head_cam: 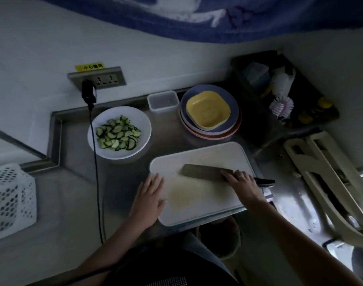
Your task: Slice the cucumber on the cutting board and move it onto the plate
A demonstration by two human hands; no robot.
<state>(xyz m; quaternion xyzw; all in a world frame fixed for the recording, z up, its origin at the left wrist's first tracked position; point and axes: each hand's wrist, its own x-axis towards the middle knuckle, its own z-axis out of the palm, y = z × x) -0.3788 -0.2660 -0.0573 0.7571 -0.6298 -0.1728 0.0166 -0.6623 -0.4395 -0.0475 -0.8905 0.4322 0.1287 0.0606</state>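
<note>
- Dim steel counter (77, 182) under a white wall; socket (98, 78) at 11 o'clock, its cord (97, 162) running down past the plate.
- Board (199, 182), centre: bare of cucumber, a damp patch only.
- Left hand (148, 201): released, fingers straight, flat on the board's 9 o'clock edge.
- Right hand (241, 185): resting on the knife (205, 172), which lies flat across the board; fingers look loosely curved over the blade's heel, whether grasping cannot be told.
- Plate (143, 120), at 10 o'clock from the board: holds the cucumber (118, 133), thin half-moon slices heaped left of centre.
- Judgement: slicing and transfer look finished. To close well, set the knife down fully on the board, edge away from the body, and keep the left hand steadying the overhanging board.
- Tub (163, 100), 12 o'clock: clear, seemingly nothing inside.
- Stacked plates (234, 122), 1 o'clock: yellow dish (208, 110) on top, nothing in it.
- Basket (11, 201), 9 o'clock: perforated, contents not visible.
- Tray (329, 112), 2 o'clock: brush (280, 106), small items too dark to tell.
</note>
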